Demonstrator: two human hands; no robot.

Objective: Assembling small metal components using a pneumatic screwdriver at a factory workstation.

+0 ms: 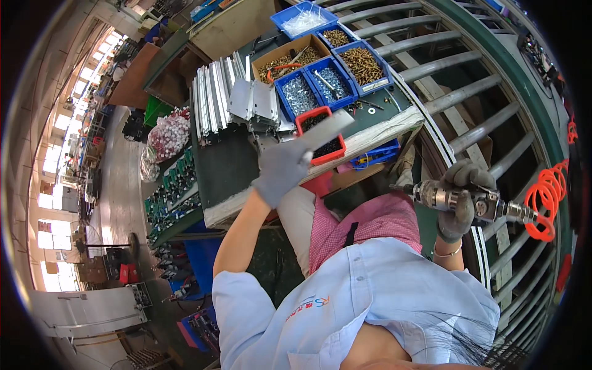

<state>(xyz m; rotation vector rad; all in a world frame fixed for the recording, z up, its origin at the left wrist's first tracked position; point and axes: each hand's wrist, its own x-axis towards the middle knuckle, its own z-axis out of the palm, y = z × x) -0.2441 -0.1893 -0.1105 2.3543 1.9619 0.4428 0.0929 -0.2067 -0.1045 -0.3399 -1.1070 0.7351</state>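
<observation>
My left hand [280, 169], in a grey glove, is closed on one end of a flat metal strip [333, 129]. The strip is blurred and slants over a red bin [341, 150] of small dark parts. Off to the right, my right hand [457, 225], also gloved, grips a pneumatic drill [435, 196] by its body. The tool's tip points left, toward my lap, and its rear end meets an orange coiled air hose [546, 196]. Stacked metal profiles [213, 102] and bent metal plates [253, 100] lie on the bench beyond my left hand.
Blue bins hold silver screws [298, 94] and brass-coloured fasteners [362, 65]; a cardboard box [262, 64] stands beside them. The bench's worn front edge [370, 147] runs before my knees. A roller conveyor [462, 89] curves along the right. Green circuit boards [176, 185] sit to the left.
</observation>
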